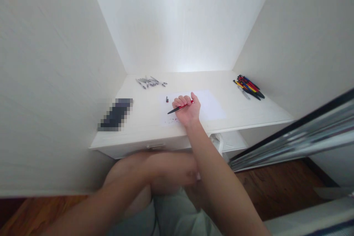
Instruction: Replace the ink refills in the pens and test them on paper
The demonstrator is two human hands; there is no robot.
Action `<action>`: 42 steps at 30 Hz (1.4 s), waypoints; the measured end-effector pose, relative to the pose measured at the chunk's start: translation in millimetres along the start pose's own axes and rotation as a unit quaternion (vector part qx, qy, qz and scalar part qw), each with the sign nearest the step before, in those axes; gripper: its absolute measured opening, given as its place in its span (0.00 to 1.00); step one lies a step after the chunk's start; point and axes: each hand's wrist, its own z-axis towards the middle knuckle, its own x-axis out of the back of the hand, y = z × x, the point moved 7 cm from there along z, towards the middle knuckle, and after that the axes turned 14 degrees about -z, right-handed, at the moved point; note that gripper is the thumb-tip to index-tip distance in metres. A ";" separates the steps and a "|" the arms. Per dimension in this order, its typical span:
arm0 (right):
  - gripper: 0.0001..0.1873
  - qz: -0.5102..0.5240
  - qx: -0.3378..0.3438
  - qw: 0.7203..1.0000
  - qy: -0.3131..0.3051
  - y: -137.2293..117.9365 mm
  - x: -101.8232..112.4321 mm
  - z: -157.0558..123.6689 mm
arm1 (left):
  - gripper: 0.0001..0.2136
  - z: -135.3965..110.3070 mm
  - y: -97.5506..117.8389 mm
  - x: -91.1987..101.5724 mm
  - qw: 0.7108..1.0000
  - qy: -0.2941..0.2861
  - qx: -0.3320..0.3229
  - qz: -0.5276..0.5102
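Note:
My right hand (189, 110) rests palm up over a white sheet of paper (214, 108), its fingers curled round a red and black pen (177, 109). The pen's black end points left. Just beyond it on the paper lies a small dark piece with a reddish end, perhaps a pen clip or cap (167, 99). Small dark marks or bits (173, 120) show near the paper's front edge. My left hand (190, 173) is low over my lap, crossed up to my right forearm. Motion smears it, and its fingers are partly hidden behind that forearm.
Several thin grey and clear pen parts (151, 82) lie at the back left of the white desk (138, 125). A pile of colourful pens (249, 87) sits at the right. A dark pixelated object (116, 115) is on the left. White walls enclose the desk.

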 end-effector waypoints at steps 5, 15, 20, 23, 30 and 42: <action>0.26 0.032 0.013 0.999 0.032 1.9 6.7 6.5 | 0.16 -52.4 -2.4 111.3 0.906 0.398 0.047 0.133; 0.24 -0.082 0.034 0.991 0.102 -0.8 6.2 4.8 | 0.16 -57.6 -25.0 191.5 0.814 0.514 0.025 0.268; 0.23 -0.205 0.070 0.965 0.146 -35.6 2.3 23.1 | 0.18 -32.2 -11.4 210.7 0.818 0.477 -0.016 0.321; 0.26 -0.327 0.064 0.932 0.145 -60.0 -5.2 55.3 | 0.18 -17.9 -10.9 227.7 0.805 0.470 -0.031 0.359; 0.27 -0.492 -0.062 0.867 0.051 -59.4 -9.4 120.3 | 0.19 4.6 -42.4 263.5 0.770 0.514 -0.005 0.378; 0.31 -0.418 -0.084 0.904 0.034 -40.9 21.2 123.0 | 0.21 7.0 -60.4 261.6 0.808 0.537 -0.019 0.242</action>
